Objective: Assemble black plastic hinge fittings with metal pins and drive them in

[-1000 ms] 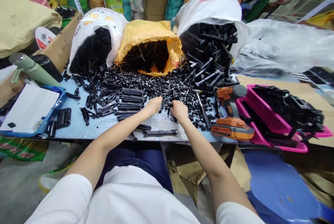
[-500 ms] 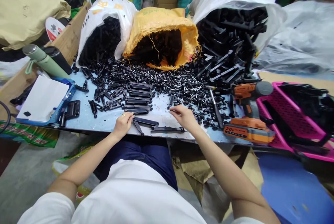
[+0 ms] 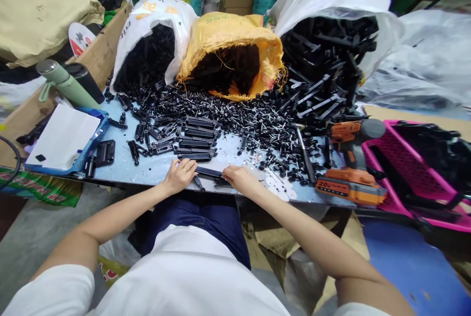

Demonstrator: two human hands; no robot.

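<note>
Near the front edge of the table, a black plastic arm (image 3: pixel 209 172) spans between my two hands. My left hand (image 3: pixel 179 175) is closed on its left end, and my right hand (image 3: pixel 238 178) pinches the right end. A shorter black link (image 3: pixel 199 183) angles down from beneath the arm beside my left fingers. Just beyond my left hand lies a stack of similar black arms (image 3: pixel 196 142) in neat rows. Dark parts under my right fingers are mostly hidden by the hand.
Loose black pins (image 3: pixel 265 132) cover the table's middle. A hammer (image 3: pixel 304 154), an orange cordless drill (image 3: pixel 351 159) and a pink basket (image 3: pixel 423 159) stand right. White discs (image 3: pixel 281 187) lie at the front. Behind are a yellow sack (image 3: pixel 228 26) and white sacks (image 3: pixel 154 9); left, a blue tray (image 3: pixel 79 161).
My right hand has moved left and taken the right end of the black arm. My left hand has shifted slightly right along it. White discs formerly behind my right hand now show.
</note>
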